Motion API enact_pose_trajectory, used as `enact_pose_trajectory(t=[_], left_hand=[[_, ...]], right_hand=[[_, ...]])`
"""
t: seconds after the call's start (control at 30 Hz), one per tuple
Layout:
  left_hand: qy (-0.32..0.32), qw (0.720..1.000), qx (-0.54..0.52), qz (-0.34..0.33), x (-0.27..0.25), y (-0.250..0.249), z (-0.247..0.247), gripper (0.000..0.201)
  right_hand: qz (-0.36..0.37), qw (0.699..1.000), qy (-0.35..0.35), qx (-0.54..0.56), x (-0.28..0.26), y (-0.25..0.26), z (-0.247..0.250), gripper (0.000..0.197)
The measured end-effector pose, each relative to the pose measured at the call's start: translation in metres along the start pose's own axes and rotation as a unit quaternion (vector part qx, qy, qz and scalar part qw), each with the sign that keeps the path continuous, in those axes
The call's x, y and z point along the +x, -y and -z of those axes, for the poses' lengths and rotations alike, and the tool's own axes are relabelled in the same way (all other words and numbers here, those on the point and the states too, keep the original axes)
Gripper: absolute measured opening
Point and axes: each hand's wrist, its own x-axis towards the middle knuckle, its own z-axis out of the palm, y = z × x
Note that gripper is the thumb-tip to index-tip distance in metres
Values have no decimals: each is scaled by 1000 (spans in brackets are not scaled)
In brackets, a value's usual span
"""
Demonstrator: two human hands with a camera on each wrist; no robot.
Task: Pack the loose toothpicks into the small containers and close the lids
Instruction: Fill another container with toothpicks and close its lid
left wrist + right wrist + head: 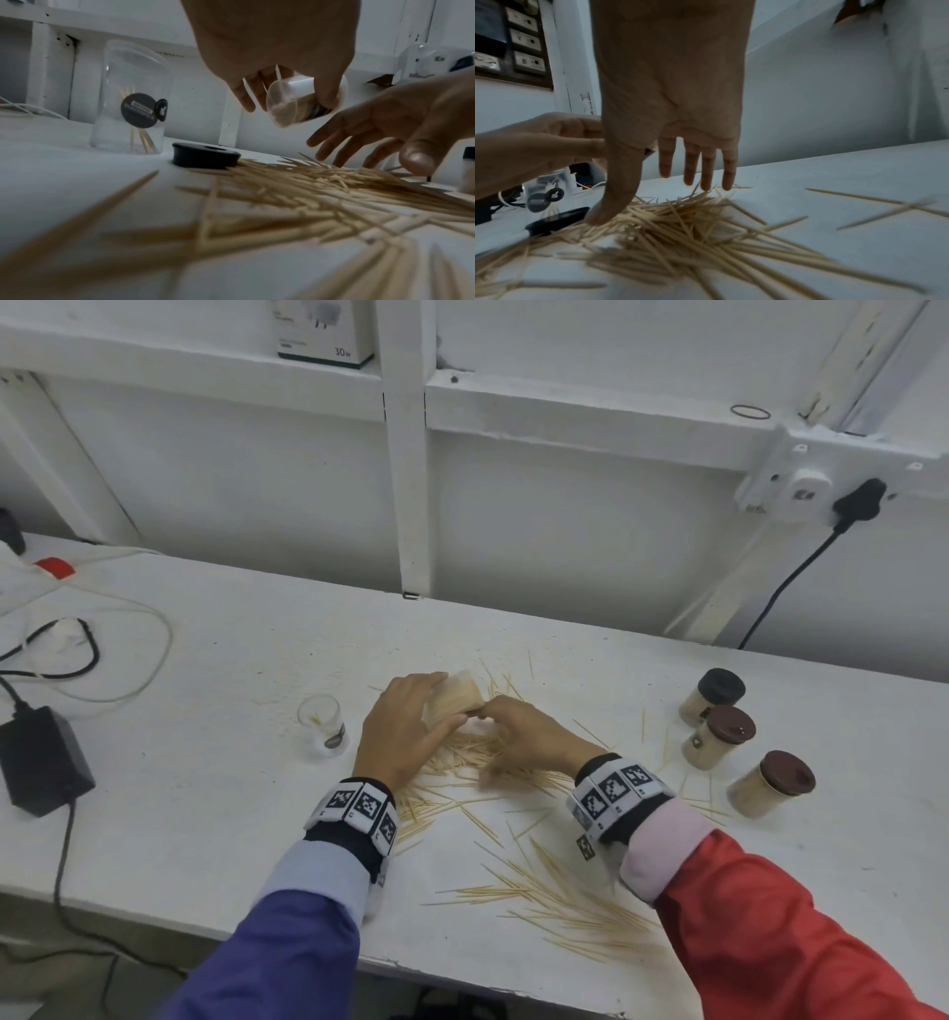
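My left hand point(429, 711) grips a clear container point(458, 695) packed with toothpicks and holds it tilted above the table; in the left wrist view its round base point(281, 105) faces the camera. My right hand point(513, 742) hovers just right of it, fingers point(707, 172) straight and spread, tips touching the loose toothpick pile point(462, 762). A black lid point(205, 155) lies on the table beside the pile. A second clear container point(321, 724) stands upright to the left with only a few toothpicks inside. More toothpicks point(565, 901) lie scattered near the front edge.
Three filled, lidded containers point(719, 737) stand at the right on the white table point(205, 788). A black power adapter point(41, 757) and cables point(102, 649) occupy the left end. The wall rises close behind the table.
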Motion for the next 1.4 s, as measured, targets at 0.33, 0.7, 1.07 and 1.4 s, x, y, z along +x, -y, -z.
enact_pose_trajectory(t=[0.33, 0.7, 1.07, 1.4], left_hand=[[7, 1000, 12, 2, 0, 1, -4, 56], [26, 999, 9, 24, 1, 0, -4, 56], [35, 999, 9, 33, 1, 1, -5, 56], [42, 999, 13, 25, 0, -1, -6, 56]], right_hand=[[-19, 991, 6, -132, -6, -1, -10, 61], [-63, 983, -23, -171, -11, -3, -15, 89], [-47, 991, -25, -126, -16, 10, -10, 41], [-28, 967, -11, -252, -24, 21, -12, 7]])
